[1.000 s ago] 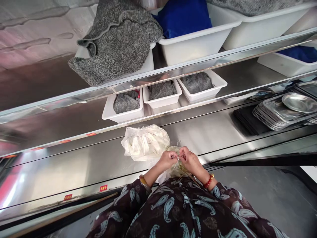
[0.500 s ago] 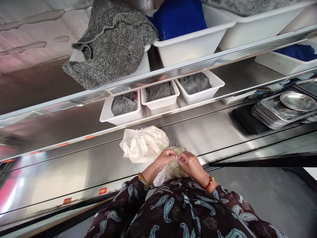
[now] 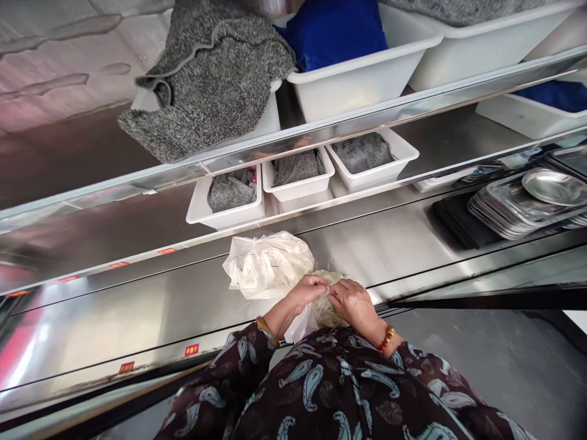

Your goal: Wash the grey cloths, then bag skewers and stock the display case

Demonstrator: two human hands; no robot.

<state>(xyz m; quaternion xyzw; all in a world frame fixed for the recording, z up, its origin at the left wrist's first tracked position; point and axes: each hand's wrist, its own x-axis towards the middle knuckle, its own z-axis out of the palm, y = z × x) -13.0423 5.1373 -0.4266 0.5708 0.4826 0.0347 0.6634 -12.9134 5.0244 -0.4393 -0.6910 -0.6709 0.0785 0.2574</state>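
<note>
At the front edge of the steel shelf, my left hand and my right hand meet with fingers pinched on the gathered top of a clear plastic bag. Pale contents show through that bag, partly hidden behind my hands and against my patterned top. Just beyond and to the left lies a second plastic bag, filled with whitish pieces and resting on its own. The exact spot between my fingertips is too small to make out.
Small white tubs with grey cloths stand on the middle shelf. Above are larger white bins, one with a blue cloth, and a draped grey towel. Stacked metal trays sit at the right. A dark rail runs along the front right.
Both hands stay at the bag's top, the fingers shifting slightly and closing nearer together. The view has moved a little; the second bag lies as before.
</note>
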